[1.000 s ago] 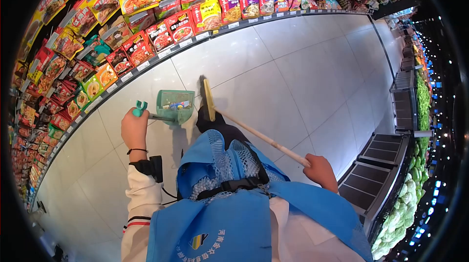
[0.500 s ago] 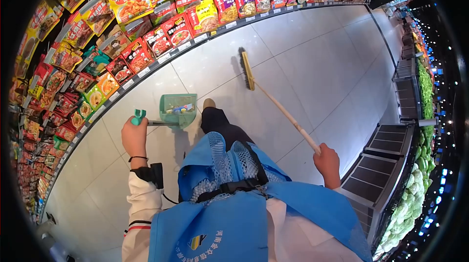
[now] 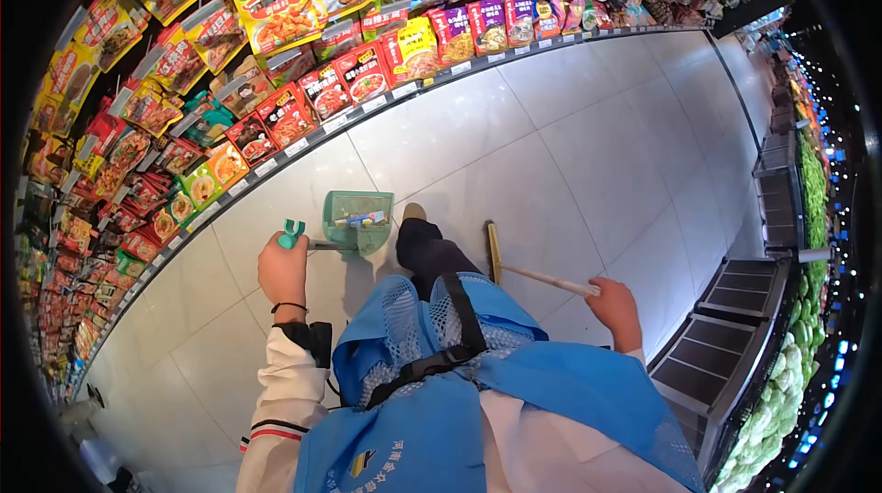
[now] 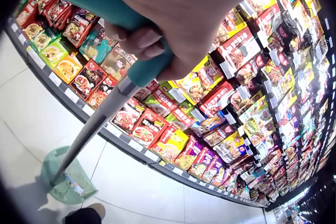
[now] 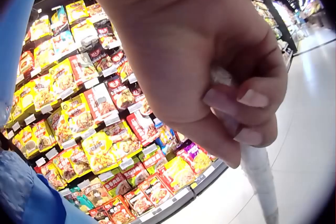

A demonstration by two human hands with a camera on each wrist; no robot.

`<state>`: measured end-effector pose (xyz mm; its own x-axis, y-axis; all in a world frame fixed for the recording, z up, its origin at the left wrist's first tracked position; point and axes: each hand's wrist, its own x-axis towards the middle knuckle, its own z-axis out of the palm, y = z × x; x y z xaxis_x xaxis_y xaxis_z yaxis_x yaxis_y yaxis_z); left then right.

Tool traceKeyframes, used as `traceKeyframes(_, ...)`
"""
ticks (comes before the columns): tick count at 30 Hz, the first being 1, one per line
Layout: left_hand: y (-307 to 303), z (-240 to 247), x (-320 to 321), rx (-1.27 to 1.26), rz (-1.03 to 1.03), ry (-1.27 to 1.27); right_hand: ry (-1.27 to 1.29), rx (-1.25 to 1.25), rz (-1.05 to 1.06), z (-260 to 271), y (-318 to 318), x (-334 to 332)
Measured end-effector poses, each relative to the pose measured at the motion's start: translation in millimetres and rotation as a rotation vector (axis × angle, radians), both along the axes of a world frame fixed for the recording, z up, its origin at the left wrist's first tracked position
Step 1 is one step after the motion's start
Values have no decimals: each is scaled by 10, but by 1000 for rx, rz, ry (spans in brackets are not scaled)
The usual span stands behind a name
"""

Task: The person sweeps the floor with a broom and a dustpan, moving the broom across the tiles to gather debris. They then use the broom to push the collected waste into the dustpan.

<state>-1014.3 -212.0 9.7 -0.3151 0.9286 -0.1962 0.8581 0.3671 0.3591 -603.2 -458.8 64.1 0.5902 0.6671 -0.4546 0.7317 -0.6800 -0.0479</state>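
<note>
My left hand [image 3: 282,274] grips the teal handle [image 4: 149,69] of a long-handled dustpan. Its green pan [image 3: 358,208] sits on the floor ahead, with scraps of litter [image 3: 365,218] inside, one of them blue and white. In the left wrist view the grey pole [image 4: 97,121] runs down to the pan. My right hand [image 3: 615,309] holds a broom by its pale stick [image 3: 548,281], fingers curled round it in the right wrist view. The broom's yellow head [image 3: 494,252] is low by the floor, right of my foot, its lower end next to my blue vest.
Shelves of seasoning packets [image 3: 367,70] curve along the left and front, edged by a price-tag rail [image 3: 322,134]. Dark crates [image 3: 726,337] with green vegetables [image 3: 781,374] line the right. My shoe [image 3: 414,212] stands beside the pan on the tiled floor [image 3: 588,162].
The broom swung right, away from the dustpan, and its head then came back nearer my body. My left hand keeps its grip on the dustpan.
</note>
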Motion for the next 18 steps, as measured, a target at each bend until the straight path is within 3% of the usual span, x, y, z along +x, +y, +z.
traceKeyframes(6,24,12,-35,23,16,-11,58,-14,-115,438,169,169)
traceKeyframes(9,34,24,-30,23,13,-25,25,44,-1,168,272,307)
traceKeyframes(11,38,42,-44,23,15,-26,58,-9,27,-344,371,405)
traceKeyframes(13,60,49,-50,30,22,-23,-33,-220,-21,-698,493,336)
traceKeyframes(18,84,45,-34,16,29,-10,17,-211,26,-630,797,251)
